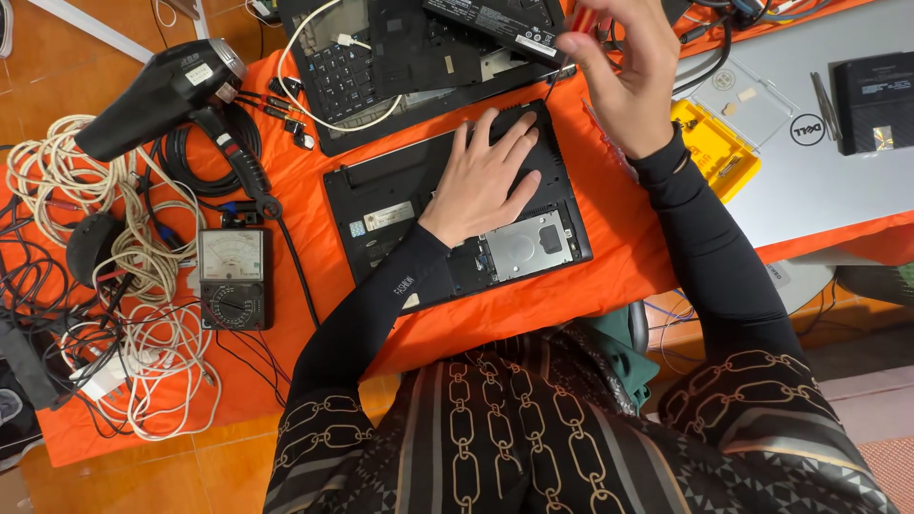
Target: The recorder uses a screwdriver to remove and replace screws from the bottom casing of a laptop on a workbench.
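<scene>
Sleeves nearest me, black, both arms reaching out over the orange cloth.

Far left: cable tangle, meter, hair dryer. All well clear of the hands.

Centre: laptop base, upside down on the cloth, bottom cover off, drive exposed at its near right corner. I'd judge the base stiff plastic, moderately heavy, stable lying flat. The drive and open bays look fragile, so I'd take it by the outer edges, not through the openings.

Left hand lies palm down on the base's far right part, fingers spread, wrist straight, forearm coming in from lower left. Pressing, not gripping; nothing held.

Right hand is raised above the base's far right corner, just in front of the second laptop, wrist bent, fingers pinched on a thin red-handled tool, probably a screwdriver. Most of it is hidden by the fingers, and I can't tell where the tip sits. Light, stiff, a fingertip pinch suits it.

Right: yellow parts box, then a closed silver laptop with a black case on top.
</scene>
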